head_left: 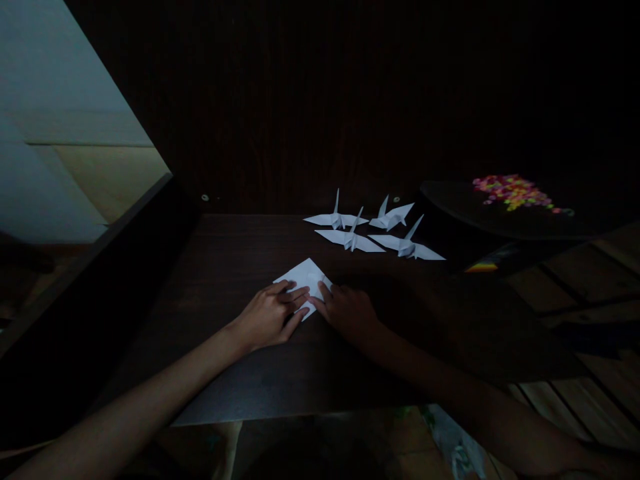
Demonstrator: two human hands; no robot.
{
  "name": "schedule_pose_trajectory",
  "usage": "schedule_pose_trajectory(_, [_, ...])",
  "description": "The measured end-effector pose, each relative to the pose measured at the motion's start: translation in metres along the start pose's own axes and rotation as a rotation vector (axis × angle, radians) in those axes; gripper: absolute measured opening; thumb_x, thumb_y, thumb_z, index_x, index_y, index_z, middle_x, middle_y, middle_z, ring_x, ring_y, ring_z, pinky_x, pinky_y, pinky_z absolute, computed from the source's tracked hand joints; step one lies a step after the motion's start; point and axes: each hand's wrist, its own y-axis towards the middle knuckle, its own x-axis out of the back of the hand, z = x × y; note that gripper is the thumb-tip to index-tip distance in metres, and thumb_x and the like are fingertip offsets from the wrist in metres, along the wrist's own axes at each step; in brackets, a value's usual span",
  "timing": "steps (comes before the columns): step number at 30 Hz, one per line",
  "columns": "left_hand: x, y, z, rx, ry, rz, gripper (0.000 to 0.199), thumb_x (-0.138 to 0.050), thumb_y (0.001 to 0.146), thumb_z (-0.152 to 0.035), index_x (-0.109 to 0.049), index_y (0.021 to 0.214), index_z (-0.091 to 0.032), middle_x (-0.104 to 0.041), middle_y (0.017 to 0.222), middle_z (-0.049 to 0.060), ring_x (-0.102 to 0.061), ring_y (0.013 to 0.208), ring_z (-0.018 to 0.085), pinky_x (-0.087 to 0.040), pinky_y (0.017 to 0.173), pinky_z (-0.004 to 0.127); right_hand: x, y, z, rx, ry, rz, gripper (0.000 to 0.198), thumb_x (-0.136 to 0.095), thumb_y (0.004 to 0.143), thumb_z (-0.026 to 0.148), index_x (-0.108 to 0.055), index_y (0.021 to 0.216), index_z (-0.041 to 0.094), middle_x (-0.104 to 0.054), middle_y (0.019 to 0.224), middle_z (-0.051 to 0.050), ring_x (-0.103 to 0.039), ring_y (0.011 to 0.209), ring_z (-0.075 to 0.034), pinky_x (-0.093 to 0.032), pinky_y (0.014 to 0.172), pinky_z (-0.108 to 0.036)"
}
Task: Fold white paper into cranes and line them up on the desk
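Observation:
A small sheet of white origami paper [305,272], folded to a diamond shape, lies flat on the dark wooden tabletop. My left hand [270,312] rests on its left part, with the fingers spread and pressing it down. At its right corner, the thumb and index finger of my right hand [349,310] close on a fold near the middle. Both hands cover the lower part of the paper. Beyond it stand several white paper cranes, among them a front left crane [351,240] and a front right crane [407,247], wings spread and necks up.
A dark upright panel [300,107] rises behind the cranes. On the right, a dark rounded surface [450,200] carries a heap of small pink and yellow pieces [515,192]. A raised dark side board [100,247] borders the left. The light is dim.

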Motion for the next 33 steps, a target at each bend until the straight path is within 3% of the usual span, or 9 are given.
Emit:
schedule_pose_trajectory(8, [-0.001, -0.001, 0.000, -0.004, 0.023, -0.020, 0.037, -0.047, 0.094, -0.030, -0.064, 0.121, -0.013, -0.067, 0.120, 0.007, -0.064, 0.105, 0.027, -0.054, 0.093, 0.044, 0.004, 0.007, -0.006, -0.061, 0.017, 0.066, 0.066, -0.017, 0.098, 0.055, -0.051, 0.133, 0.010, -0.070, 0.098, -0.019, -0.069, 0.083, -0.029, -0.049, 0.063, -0.034])
schedule_pose_trajectory(19, [-0.001, -0.002, 0.000, 0.013, -0.019, -0.009, 0.036, -0.047, 0.094, -0.029, -0.063, 0.122, -0.014, -0.066, 0.123, 0.007, -0.062, 0.106, 0.026, -0.052, 0.094, 0.044, 0.006, 0.005, -0.003, -0.118, 0.037, 0.077, 0.067, -0.020, 0.097, 0.056, -0.050, 0.135, 0.011, -0.073, 0.085, -0.020, -0.071, 0.079, -0.030, -0.049, 0.065, -0.035])
schedule_pose_trajectory(26, [-0.002, -0.002, 0.001, 0.014, -0.041, -0.025, 0.037, -0.047, 0.094, -0.030, -0.061, 0.125, -0.015, -0.065, 0.123, 0.008, -0.062, 0.108, 0.026, -0.051, 0.096, 0.045, 0.005, 0.010, -0.009, -0.197, 0.032, 0.125, 0.080, -0.020, 0.091, 0.067, -0.047, 0.137, 0.006, -0.071, 0.086, -0.024, -0.070, 0.082, -0.031, -0.050, 0.068, -0.038])
schedule_pose_trajectory(33, [-0.005, -0.003, 0.003, 0.043, -0.084, -0.018, 0.038, -0.050, 0.093, -0.030, -0.059, 0.128, -0.018, -0.065, 0.124, 0.007, -0.060, 0.110, 0.026, -0.048, 0.099, 0.045, 0.008, 0.013, -0.016, -0.219, 0.086, 0.130, 0.071, -0.029, 0.092, 0.066, -0.049, 0.137, 0.014, -0.072, 0.094, -0.019, -0.070, 0.088, -0.030, -0.050, 0.074, -0.037])
